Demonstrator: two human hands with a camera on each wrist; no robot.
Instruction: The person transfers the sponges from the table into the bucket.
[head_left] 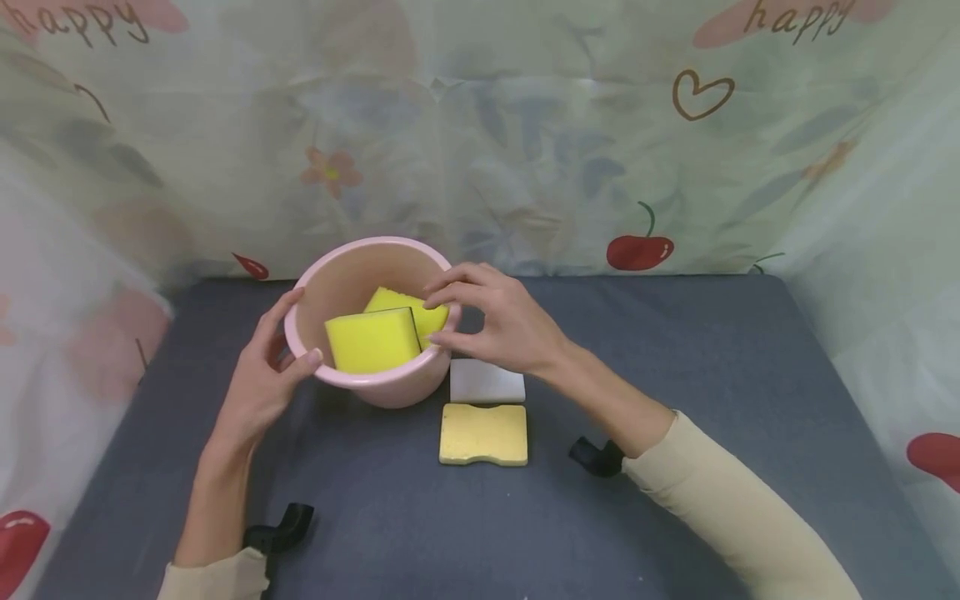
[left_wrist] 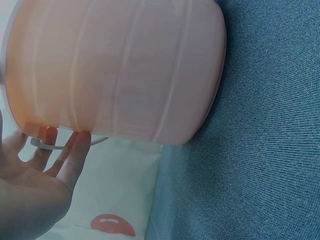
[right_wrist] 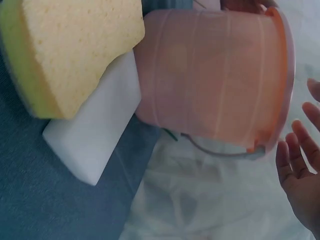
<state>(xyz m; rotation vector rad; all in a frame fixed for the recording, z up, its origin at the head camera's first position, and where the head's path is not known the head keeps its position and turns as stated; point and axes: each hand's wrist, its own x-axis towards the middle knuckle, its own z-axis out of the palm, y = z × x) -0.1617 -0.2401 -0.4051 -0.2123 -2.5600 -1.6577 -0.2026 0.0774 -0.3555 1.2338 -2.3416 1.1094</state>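
A pink bucket (head_left: 401,393) stands upright at the back of the table, two yellow sponges inside: a front one (head_left: 371,342) with a dark edge and a rear one (head_left: 401,302) partly behind it. My left hand (head_left: 258,383) grips the bucket's left side, thumb at the rim and fingers along the outer wall (left_wrist: 120,70). Over the right rim, my right hand (head_left: 506,321) hovers with loosely bent fingers and holds nothing. The right wrist view shows those fingers (right_wrist: 297,155) apart from the rim.
Just right of the bucket lies a white block (head_left: 486,381). In front of it is a pale yellow sponge (head_left: 483,435) with notched sides. The bucket's thin handle (right_wrist: 215,152) hangs down its far side. A patterned curtain (head_left: 525,167) borders the dark table (head_left: 465,533).
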